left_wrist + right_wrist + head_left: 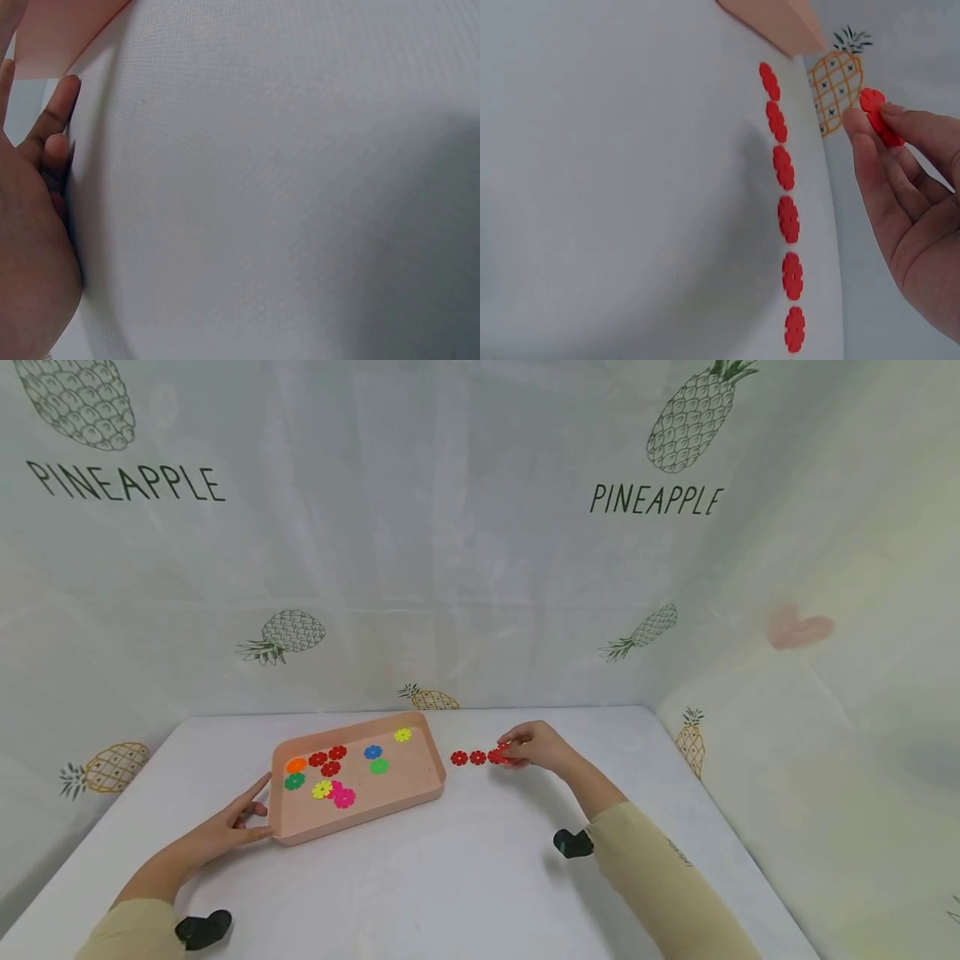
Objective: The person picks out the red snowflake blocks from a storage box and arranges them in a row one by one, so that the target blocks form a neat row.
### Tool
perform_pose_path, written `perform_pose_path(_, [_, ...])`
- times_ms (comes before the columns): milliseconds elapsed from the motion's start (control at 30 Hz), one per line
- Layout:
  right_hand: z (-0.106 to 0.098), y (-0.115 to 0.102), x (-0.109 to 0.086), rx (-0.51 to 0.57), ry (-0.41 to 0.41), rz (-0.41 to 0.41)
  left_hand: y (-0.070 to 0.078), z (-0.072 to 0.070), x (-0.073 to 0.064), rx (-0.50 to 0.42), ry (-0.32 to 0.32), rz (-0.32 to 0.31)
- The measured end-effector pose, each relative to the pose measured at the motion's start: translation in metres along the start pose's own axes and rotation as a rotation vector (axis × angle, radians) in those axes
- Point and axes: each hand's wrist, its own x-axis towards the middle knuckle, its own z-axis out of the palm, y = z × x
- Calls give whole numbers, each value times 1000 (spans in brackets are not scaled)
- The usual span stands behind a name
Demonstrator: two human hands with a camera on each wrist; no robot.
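My right hand [534,747] pinches a red flower-shaped plastic disc [883,118] between thumb and fingers, raised over the table's back right. Below it a straight row of several red discs [786,219] lies on the white table; part of the row is hidden by the hand in the head view. My left hand [231,823] is at the left side of a shallow pink tray [360,820], thumb and index finger spread along its wall. Loose discs lie in the tray: several red ones [331,768], a blue one [372,752], plus orange, yellow, green and pink ones.
The white table [420,893] ends at a pale curtain [480,527] printed with pineapples, behind and at the sides. Black wrist pieces jut out beneath both sleeves, one [204,930] at the left and one [573,843] at the right.
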Motion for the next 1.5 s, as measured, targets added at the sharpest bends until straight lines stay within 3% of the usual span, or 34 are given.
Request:
perform_pose_path(733, [-43,31,-26,58,111,45,-5,1,0,22,19,-6])
perform_pose_path(867, [-50,46,-21,55,151,65,-6,1,0,25,18,-12])
perform_pose_path(1200, [-66,58,-23,40,211,100,-1,1,-1,33,27,-9])
perform_pose_path(1500, [-76,69,-22,-11,258,129,-2,-1,2,24,-3,21])
